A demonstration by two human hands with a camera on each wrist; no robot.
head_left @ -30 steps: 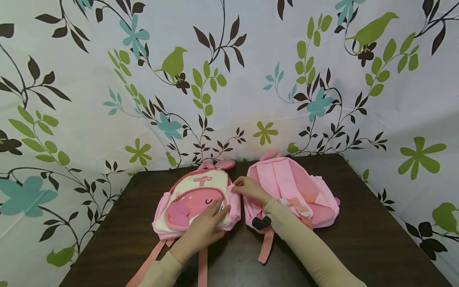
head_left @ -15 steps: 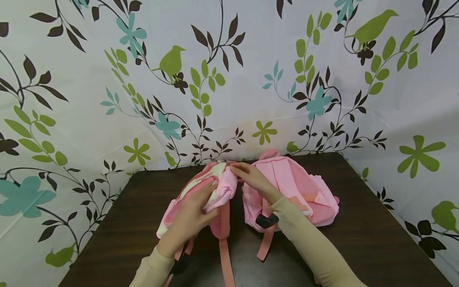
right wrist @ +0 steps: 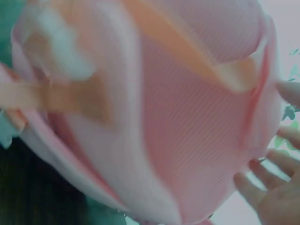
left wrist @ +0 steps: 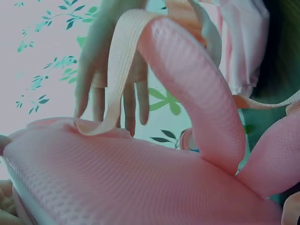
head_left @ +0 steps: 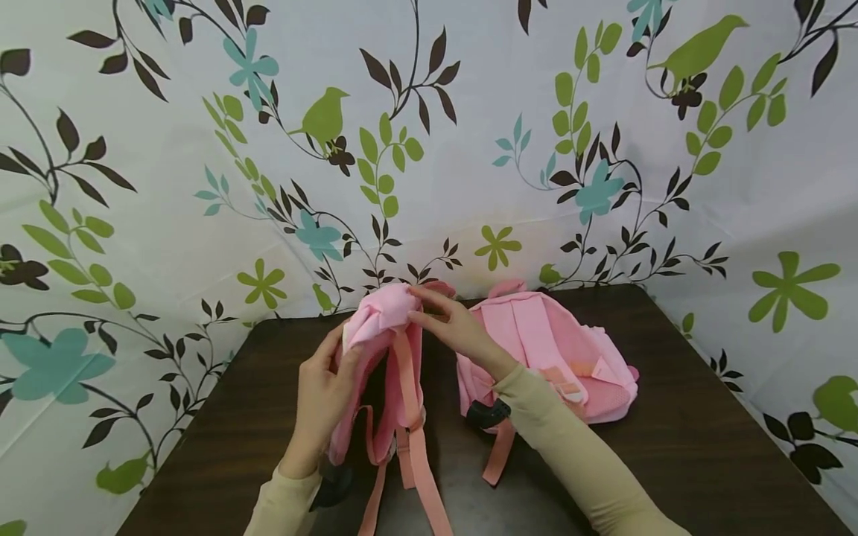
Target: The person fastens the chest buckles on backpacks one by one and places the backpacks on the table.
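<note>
Head view: the bag (head_left: 383,309) is between the two hands, tipped up over the table (head_left: 234,417), a pink side uppermost. The left hand (head_left: 320,387) grips its edge, thumb on the near face; the right hand (head_left: 462,331) touches the top with fingers extended, not clamped. Straps (head_left: 418,461) hang loose to the right of the left hand, below the right. A second bag (head_left: 536,327) lies just beyond the right hand, partly covered by the sleeve (head_left: 576,461). Left wrist view: the mesh panel (left wrist: 122,173) runs across the frame; straight fingers, apparently the right hand's, hang behind a webbing loop (left wrist: 121,56). Right wrist view, blurred: fingers (right wrist: 248,187) stand at the panel's edge; contact cannot be told. Assessment: the bag appears light, soft and foldable, probably neither slippery nor fragile; any contents cannot be told. Opposite side edges should give the surest hold; the straps would swing.
</note>
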